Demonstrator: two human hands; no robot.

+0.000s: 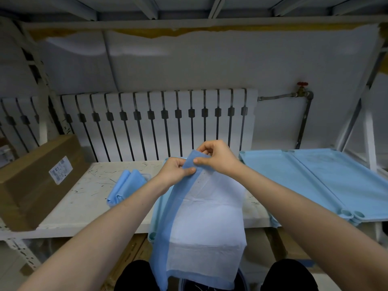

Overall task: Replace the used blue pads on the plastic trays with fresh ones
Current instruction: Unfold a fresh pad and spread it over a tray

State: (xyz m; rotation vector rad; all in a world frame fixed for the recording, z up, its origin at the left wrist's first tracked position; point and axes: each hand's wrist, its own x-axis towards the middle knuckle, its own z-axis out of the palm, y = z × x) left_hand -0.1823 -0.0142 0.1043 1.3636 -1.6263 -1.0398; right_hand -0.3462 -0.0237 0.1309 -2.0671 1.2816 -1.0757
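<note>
Both hands, left hand [175, 171] and right hand [218, 157], pinch pad [201, 217] top edge.

Matt papery pad [201, 223], smooth plastic trays [336, 181] (scuffed shelf [88, 198]).

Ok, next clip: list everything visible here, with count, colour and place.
Unfolding blue-and-white absorbent pad: one, held up at centre, hanging down.
Folded blue pads: small stack, on the white table.
Light blue plastic trays: two visible, table right; another under the held pad.
Brown cardboard box: one, table left.
White radiator: one, back wall.
Red-handled valve: one, right of radiator.
Hands: left and right, both pinching the pad's top edge.
</note>
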